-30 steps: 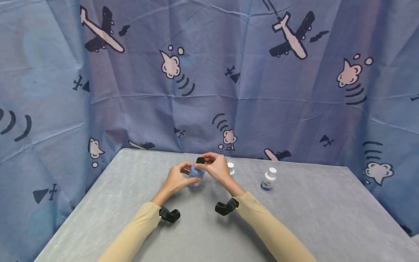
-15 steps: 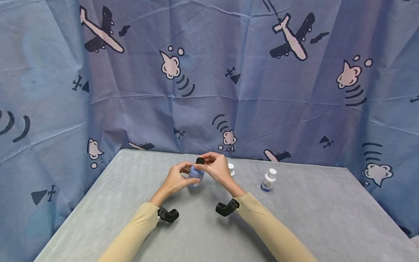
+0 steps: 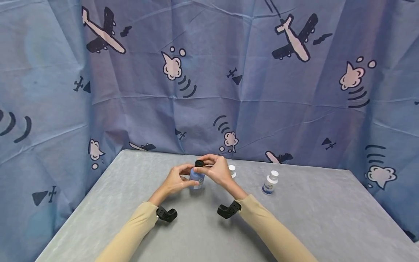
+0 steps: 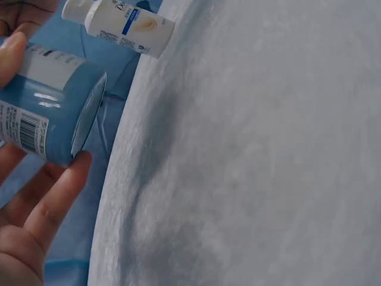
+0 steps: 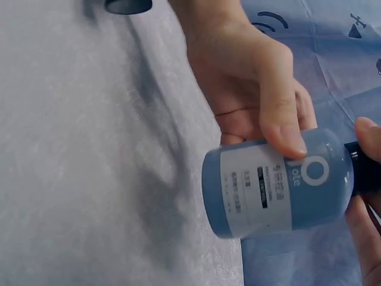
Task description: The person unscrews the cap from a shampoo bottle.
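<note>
My left hand [image 3: 173, 181] grips a blue bottle [image 3: 196, 176] by its body, thumb in front and fingers behind. At its top my right hand [image 3: 218, 171] pinches the black cap [image 3: 199, 163] between thumb and fingers. In the right wrist view the white label [image 5: 256, 193] faces the camera, and the left thumb lies on the blue wall near the shoulder. The left wrist view shows the bottle's base and a barcode [image 4: 28, 131] on its back. The bottle stands nearly upright in the head view.
A white bottle [image 3: 232, 169] stands just behind my right hand, partly hidden by it. Farther right is another white bottle [image 3: 270, 182] with a blue-marked label. Both are on the grey-covered table [image 3: 307, 218], whose far edge meets a blue printed curtain [image 3: 203, 80].
The blue bottle has tipped a little more upright and turned slightly, so more of its label shows. Both hands keep their hold on it, with only small shifts.
</note>
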`<move>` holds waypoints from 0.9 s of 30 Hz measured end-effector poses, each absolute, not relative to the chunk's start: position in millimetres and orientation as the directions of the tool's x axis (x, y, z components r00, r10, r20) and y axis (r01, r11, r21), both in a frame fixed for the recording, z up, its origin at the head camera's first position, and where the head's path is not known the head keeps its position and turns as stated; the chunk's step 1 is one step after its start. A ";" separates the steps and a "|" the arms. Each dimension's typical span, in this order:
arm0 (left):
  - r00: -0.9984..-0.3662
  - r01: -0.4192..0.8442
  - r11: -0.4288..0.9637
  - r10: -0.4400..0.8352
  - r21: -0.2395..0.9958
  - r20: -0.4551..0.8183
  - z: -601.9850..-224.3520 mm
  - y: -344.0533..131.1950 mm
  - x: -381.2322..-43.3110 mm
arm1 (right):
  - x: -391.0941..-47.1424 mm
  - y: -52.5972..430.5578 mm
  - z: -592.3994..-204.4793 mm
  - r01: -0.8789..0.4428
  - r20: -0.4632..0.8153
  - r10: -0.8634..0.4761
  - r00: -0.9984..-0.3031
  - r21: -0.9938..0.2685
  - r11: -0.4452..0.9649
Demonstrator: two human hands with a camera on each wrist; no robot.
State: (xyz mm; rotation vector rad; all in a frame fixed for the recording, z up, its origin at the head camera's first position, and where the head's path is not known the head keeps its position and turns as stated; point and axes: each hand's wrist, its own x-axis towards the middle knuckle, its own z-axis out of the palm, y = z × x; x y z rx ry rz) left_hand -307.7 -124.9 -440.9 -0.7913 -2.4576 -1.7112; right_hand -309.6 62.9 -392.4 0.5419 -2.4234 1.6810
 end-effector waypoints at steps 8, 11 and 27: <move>-0.873 0.418 0.299 0.393 0.858 0.288 -443.1 -123.7 -306.4 | -309.7 69.1 -391.7 -0.382 0.293 -0.301 -0.908 -0.874 0.301; -0.887 0.419 0.318 0.342 0.851 0.309 -442.7 -120.7 -306.3 | -311.0 70.6 -390.0 -0.392 0.296 -0.311 -0.903 -0.864 0.316; -0.894 0.443 0.426 0.149 0.789 0.422 -445.5 -109.9 -303.9 | -310.6 62.7 -383.9 -0.332 0.276 -0.191 -0.942 -0.846 0.416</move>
